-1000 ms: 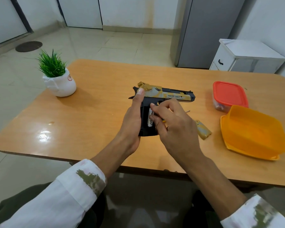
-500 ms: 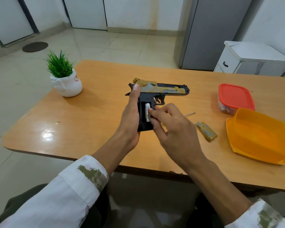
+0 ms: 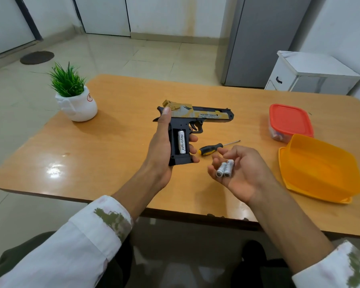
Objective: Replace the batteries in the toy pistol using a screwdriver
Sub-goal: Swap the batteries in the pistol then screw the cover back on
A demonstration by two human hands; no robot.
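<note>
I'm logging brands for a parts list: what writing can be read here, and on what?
"Heybright": on the battery in the grip of the toy pistol, held by the left hand.
"DESERT EAGLE": on the pistol's slide.
Finer line beneath it: too small to read.
Red round mark on the white plant pot: unreadable.
The two batteries in the right hand: no legible print.

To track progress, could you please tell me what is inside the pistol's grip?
One white battery lies in the open pistol grip; the dark space beside it cannot be judged.
</note>
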